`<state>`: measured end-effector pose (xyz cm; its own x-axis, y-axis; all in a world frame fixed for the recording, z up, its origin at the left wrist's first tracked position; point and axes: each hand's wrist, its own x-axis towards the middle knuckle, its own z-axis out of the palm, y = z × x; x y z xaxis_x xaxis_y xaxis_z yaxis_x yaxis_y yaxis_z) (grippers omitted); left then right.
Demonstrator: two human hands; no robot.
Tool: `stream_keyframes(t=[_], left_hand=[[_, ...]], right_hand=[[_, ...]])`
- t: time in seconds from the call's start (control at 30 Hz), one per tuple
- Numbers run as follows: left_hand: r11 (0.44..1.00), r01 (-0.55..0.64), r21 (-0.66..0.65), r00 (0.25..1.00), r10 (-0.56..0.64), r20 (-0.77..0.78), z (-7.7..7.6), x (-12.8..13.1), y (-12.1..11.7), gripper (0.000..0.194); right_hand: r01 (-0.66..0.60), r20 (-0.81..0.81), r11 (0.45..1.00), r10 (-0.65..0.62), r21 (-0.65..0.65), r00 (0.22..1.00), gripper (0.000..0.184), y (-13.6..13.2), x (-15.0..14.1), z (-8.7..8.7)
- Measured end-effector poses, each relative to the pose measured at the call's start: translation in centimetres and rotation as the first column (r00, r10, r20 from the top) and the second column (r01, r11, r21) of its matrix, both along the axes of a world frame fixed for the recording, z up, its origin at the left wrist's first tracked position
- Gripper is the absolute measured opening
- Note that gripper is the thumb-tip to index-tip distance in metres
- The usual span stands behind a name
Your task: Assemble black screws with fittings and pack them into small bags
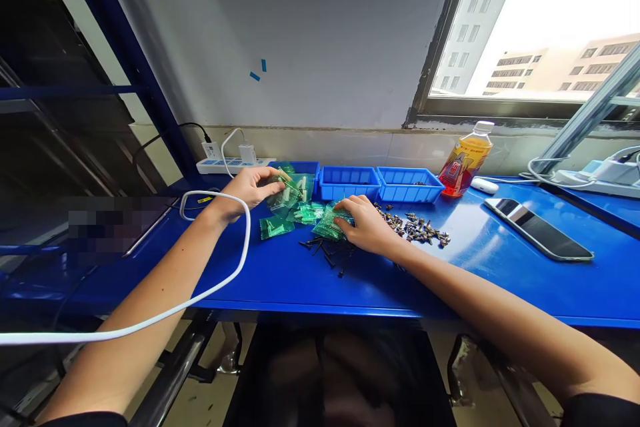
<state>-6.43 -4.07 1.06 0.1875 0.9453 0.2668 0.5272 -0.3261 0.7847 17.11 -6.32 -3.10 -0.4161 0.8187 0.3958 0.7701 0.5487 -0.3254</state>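
My left hand (pixel 250 192) pinches a clear green plastic bag (pixel 301 188) by its upper edge, with pale pieces inside, in front of the left blue bin. My right hand (pixel 369 225) has its fingers closed on another green plastic bag (pixel 327 225), low over the table. Between the hands lie more green bags (pixel 306 213), and a flat one (pixel 275 227) sits by itself to the left. Dark long screws (pixel 327 259) are scattered under and in front of the right hand. Beyond its wrist is a pile of shorter metal screws (pixel 423 230).
Along the wall stand blue bins, a middle one (pixel 350 191) and a right one (pixel 410 193) among them. A drink bottle (pixel 466 160) and a phone (pixel 540 229) are to the right. A white cable (pixel 245 240) loops over my left forearm from a power strip (pixel 230 165).
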Motion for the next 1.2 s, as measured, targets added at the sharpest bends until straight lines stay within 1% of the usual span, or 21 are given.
stream_keyframes(t=[0.1,0.17,0.23,0.27,0.3,0.37,0.47,0.53,0.57,0.63,0.7,0.77,0.8,0.83,0.9,0.93,1.0,1.07,1.13,1.2], left_hand=[[0.986,0.074,-0.149,0.986,-0.05,0.158,-0.5,1.5,-0.2,0.042],[0.96,0.118,-0.256,0.976,-0.063,0.21,-0.6,2.6,-0.4,0.037],[0.938,0.165,-0.303,0.963,-0.087,0.256,-0.4,3.7,-0.5,0.032],[0.934,0.174,-0.312,0.963,-0.094,0.253,-0.3,4.2,-0.4,0.029],[0.939,0.156,-0.307,0.97,-0.087,0.227,-0.1,4.8,-0.2,0.027],[0.951,0.114,-0.287,0.989,-0.082,0.124,0.1,5.8,0.5,0.026],[0.964,0.123,-0.237,0.986,-0.147,-0.084,0.3,7.2,1.7,0.029],[0.98,0.128,-0.15,0.948,-0.165,-0.272,0.5,7.4,2.3,0.033],[0.988,0.13,-0.089,0.923,-0.153,-0.353,0.6,7.3,2.4,0.034],[0.991,0.127,0.052,0.892,-0.092,-0.443,0.7,6.3,2.4,0.036],[0.986,0.097,0.132,0.877,-0.022,-0.48,0.7,4.6,2.2,0.038],[0.995,0.027,0.097,0.859,0.027,-0.512,0.4,2.8,1.8,0.041],[0.998,-0.006,0.069,0.836,0.043,-0.547,0.2,2.0,1.7,0.042],[0.999,-0.021,0.043,0.796,0.043,-0.603,-0.1,1.3,1.6,0.043],[0.999,0.021,-0.04,0.7,-0.043,-0.712,-0.5,0.4,1.4,0.054],[0.997,0.04,-0.073,0.67,-0.081,-0.738,-0.7,0.2,1.4,0.06],[0.991,0.07,-0.116,0.648,-0.134,-0.75,-0.9,0.1,1.4,0.07],[0.985,0.098,-0.141,0.648,-0.171,-0.742,-1.0,0.2,1.4,0.074],[0.977,0.122,-0.177,0.633,-0.214,-0.744,-0.9,0.4,1.4,0.075],[0.969,0.127,-0.212,0.602,-0.245,-0.76,-0.8,0.4,1.4,0.072]], right_hand=[[0.005,-0.049,1.0,-0.005,-0.009,0.999,0.013,0.2,0.0,0.3],[0.011,-0.097,0.999,-0.015,-0.043,0.995,0.012,0.3,0.2,0.9],[0.03,-0.166,0.997,-0.041,-0.064,0.985,0.013,0.3,0.8,2.0],[0.054,-0.213,0.997,-0.063,-0.048,0.975,0.012,0.4,1.1,2.5],[0.073,-0.266,0.997,-0.076,-0.022,0.961,0.011,0.5,1.5,3.0],[0.098,-0.381,0.995,-0.082,0.024,0.921,0.01,0.6,2.3,3.9],[0.116,-0.544,0.993,-0.093,0.009,0.834,0.005,1.0,3.1,4.3],[0.065,-0.623,0.997,-0.083,-0.051,0.778,0.009,1.2,3.2,4.1],[0.023,-0.648,0.996,-0.074,-0.087,0.758,0.012,1.4,3.2,3.8],[-0.065,-0.669,0.985,-0.058,-0.157,0.741,0.016,1.6,2.9,3.3],[-0.129,-0.658,0.969,-0.044,-0.212,0.752,0.016,1.6,2.5,2.6],[-0.165,-0.623,0.956,-0.023,-0.243,0.782,0.013,1.6,2.1,2.0],[-0.174,-0.595,0.952,-0.011,-0.253,0.804,0.011,1.6,1.9,1.8],[-0.176,-0.559,0.95,0.002,-0.258,0.829,0.009,1.5,1.7,1.6],[-0.167,-0.468,0.957,0.04,-0.235,0.883,0.007,1.3,1.5,1.4],[-0.172,-0.414,0.964,0.074,-0.204,0.907,0.006,1.2,1.4,1.3],[-0.22,-0.301,0.968,0.175,-0.123,0.938,0.005,0.8,1.3,1.3],[-0.31,-0.192,0.948,0.291,-0.077,0.937,0.008,0.5,1.3,1.4],[-0.398,-0.107,0.913,0.388,-0.086,0.915,0.011,0.2,1.2,1.3],[-0.443,-0.035,0.889,0.442,-0.117,0.896,0.012,0.1,0.9,1.2]])
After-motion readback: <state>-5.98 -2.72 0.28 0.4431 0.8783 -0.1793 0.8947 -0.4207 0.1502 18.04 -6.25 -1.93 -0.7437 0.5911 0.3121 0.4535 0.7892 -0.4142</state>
